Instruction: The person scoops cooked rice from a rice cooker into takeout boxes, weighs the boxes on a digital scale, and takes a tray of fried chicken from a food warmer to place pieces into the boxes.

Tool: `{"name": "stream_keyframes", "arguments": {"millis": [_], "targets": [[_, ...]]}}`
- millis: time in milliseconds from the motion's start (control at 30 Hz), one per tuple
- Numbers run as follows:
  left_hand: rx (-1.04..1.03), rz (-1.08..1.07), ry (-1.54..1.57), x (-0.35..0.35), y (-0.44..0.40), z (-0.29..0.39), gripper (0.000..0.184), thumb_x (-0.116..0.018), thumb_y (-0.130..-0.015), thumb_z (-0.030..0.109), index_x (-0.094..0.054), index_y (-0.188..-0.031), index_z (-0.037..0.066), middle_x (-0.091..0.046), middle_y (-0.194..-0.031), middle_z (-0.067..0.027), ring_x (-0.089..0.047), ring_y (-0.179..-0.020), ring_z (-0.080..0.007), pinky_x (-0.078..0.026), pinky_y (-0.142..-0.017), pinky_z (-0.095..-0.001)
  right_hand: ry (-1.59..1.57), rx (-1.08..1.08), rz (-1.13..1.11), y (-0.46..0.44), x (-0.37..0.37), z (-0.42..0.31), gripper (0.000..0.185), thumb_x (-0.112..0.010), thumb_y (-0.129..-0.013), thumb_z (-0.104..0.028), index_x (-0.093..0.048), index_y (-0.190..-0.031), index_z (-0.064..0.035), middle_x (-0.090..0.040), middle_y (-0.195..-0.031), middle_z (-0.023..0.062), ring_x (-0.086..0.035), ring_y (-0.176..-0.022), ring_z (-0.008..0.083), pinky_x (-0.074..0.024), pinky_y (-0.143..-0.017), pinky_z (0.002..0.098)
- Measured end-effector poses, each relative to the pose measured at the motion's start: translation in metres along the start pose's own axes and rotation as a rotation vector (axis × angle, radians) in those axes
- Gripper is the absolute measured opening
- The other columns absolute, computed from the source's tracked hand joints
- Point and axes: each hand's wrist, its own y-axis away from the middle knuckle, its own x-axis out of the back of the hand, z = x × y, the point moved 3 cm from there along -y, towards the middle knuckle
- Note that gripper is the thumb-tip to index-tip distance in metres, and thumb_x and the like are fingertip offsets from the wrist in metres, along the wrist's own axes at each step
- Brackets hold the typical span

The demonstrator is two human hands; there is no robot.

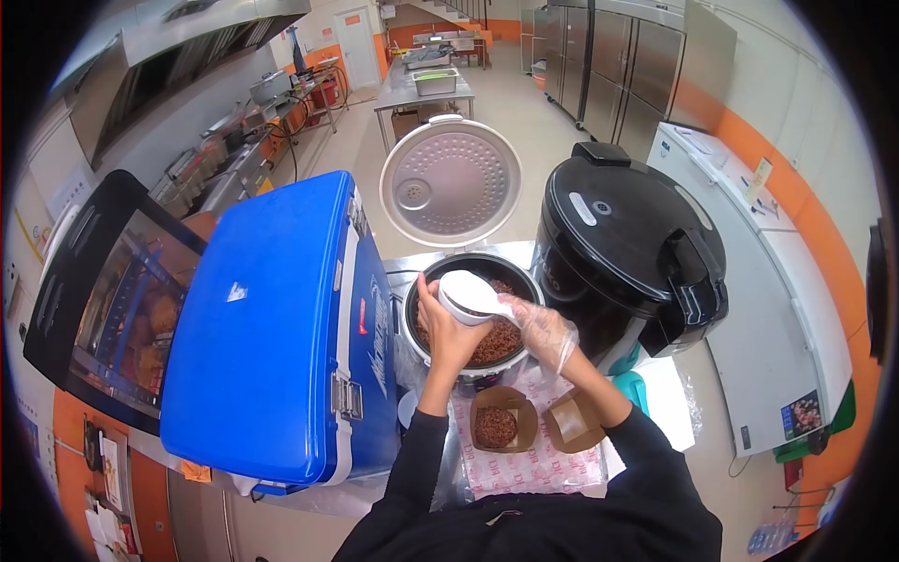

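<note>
My left hand (pixel 451 335), bare, is wrapped around a small white bowl (pixel 459 316) above the open rice cooker (pixel 408 328). In a clear plastic glove, my right hand (pixel 546 334) grips the handle of a white rice paddle (pixel 471 291). The paddle's broad head lies over the bowl's mouth and hides what is inside. Reddish-brown rice (pixel 496 345) fills the pot below both hands. Nearer to me, an open brown cardboard box (pixel 526 426) contains a rounded mound of the same rice (pixel 494 427). Beside it stands a second open cardboard box (pixel 573 421), partly behind my right forearm.
The cooker's raised lid (pixel 449 183) stands behind the pot. A big blue cooler box (pixel 262 328) is close on the left, and a closed black cooker (pixel 627 244) on the right. Patterned paper (pixel 524 478) lies under the boxes. A white chest freezer (pixel 749 309) stands farther right.
</note>
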Motion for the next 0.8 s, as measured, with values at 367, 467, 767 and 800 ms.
{"name": "stream_keyframes", "arguments": {"millis": [367,467,767,800], "targets": [[-0.022,-0.066,-0.134,0.005,-0.006,0.008,0.127,-0.086,-0.049,0.033,-0.007,-0.143,-0.001,-0.045,-0.124,-0.0175,-0.038,-0.124,-0.0340,-0.005,-0.109,-0.0534,0.117,-0.065,0.108,0.003,0.002,-0.015,0.035,-0.045,-0.097,-0.035,-0.062,-0.121,-0.0157,-0.069,-0.099,0.0132,-0.066,-0.087,0.0204,-0.0483,-0.078,0.0312],[0.033,-0.024,-0.172,0.010,-0.006,0.002,0.126,-0.085,-0.051,0.032,-0.006,-0.143,-0.001,-0.043,-0.125,-0.0169,-0.035,-0.125,-0.0329,-0.004,-0.109,-0.0532,-0.144,-0.188,0.115,0.007,0.022,-0.017,0.041,-0.042,-0.099,-0.039,-0.060,-0.124,-0.0107,-0.069,-0.104,0.0085,-0.061,-0.091,0.0115,-0.0463,-0.081,0.0269],[0.002,0.067,-0.183,0.002,0.001,0.006,0.124,-0.087,-0.051,0.033,-0.010,-0.141,-0.005,-0.042,-0.124,-0.0155,-0.035,-0.125,-0.0327,-0.006,-0.109,-0.0519,0.044,-0.351,0.082,0.027,-0.009,-0.022,0.035,-0.040,-0.099,-0.036,-0.065,-0.116,-0.0187,-0.068,-0.085,0.0125,-0.063,-0.078,0.0224,-0.0475,-0.070,0.0328],[0.003,0.058,-0.185,0.003,0.000,0.005,0.124,-0.086,-0.051,0.032,-0.009,-0.141,-0.004,-0.043,-0.124,-0.0156,-0.036,-0.125,-0.0323,-0.005,-0.109,-0.0521,0.026,-0.338,0.040,0.022,-0.007,-0.013,0.036,-0.039,-0.098,-0.039,-0.064,-0.117,-0.0222,-0.068,-0.083,0.0141,-0.066,-0.076,0.0288,-0.0485,-0.067,0.0366]]}}
